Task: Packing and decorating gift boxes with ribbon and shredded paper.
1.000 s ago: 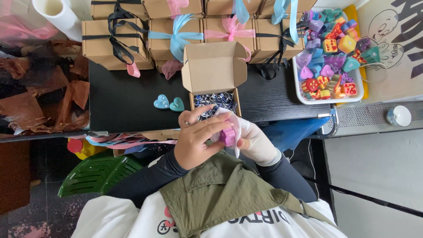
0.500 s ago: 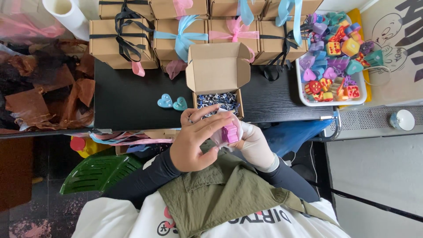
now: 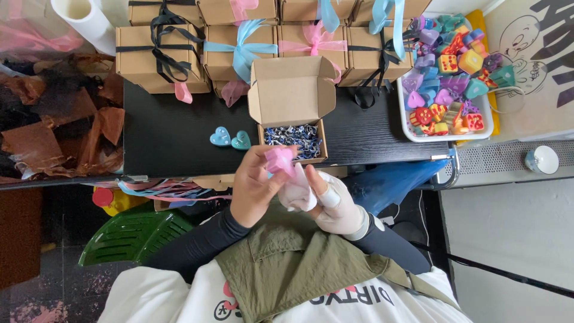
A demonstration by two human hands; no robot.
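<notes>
My left hand (image 3: pixel 254 191) is bare and pinches a small pink piece (image 3: pixel 280 160) at its fingertips, just in front of the table edge. My right hand (image 3: pixel 335 203) wears a white glove and grips a white wad of cloth or paper (image 3: pixel 297 192) pressed against the left hand, under the pink piece. Right beyond the hands stands an open brown cardboard box (image 3: pixel 291 96) with dark blue and white shredded filling (image 3: pixel 294 137) inside. Two small heart shapes, blue (image 3: pixel 220 137) and teal (image 3: pixel 241 140), lie on the black table (image 3: pixel 167 131) left of the box.
Closed brown boxes tied with black (image 3: pixel 158 57), blue (image 3: pixel 239 51) and pink (image 3: pixel 314 45) ribbons line the table's far side. A white tray (image 3: pixel 487 128) of colourful small pieces sits at right. Brown crumpled paper (image 3: pixel 54 125) lies left, a white roll (image 3: pixel 84 21) top left, a green chair (image 3: pixel 131 236) below.
The pink piece has come up out of the hands and now sits exposed at the left fingertips, closer to the open box. The gloved hand stays beneath it.
</notes>
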